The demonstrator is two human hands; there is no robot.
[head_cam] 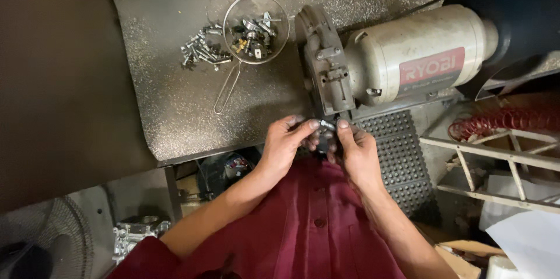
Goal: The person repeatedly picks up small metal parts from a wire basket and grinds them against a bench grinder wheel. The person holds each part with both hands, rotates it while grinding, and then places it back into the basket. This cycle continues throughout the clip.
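My left hand (286, 142) and my right hand (354, 149) meet just below the wheel guard (324, 60) of a bench grinder (417, 54). Between the fingertips of both hands sits a small metal bolt (326, 124), lying roughly level. Both hands pinch it, one at each end. Something dark shows behind the fingers, too hidden to name. My dark red sleeves and shirt fill the bottom of the view.
A wire strainer (256, 28) with small metal parts stands on the speckled metal bench top (169, 86), beside a loose pile of bolts (201, 51). A black studded mat (399, 151), a red coiled hose (501, 120), a metal frame and a fan (44, 244) surround me.
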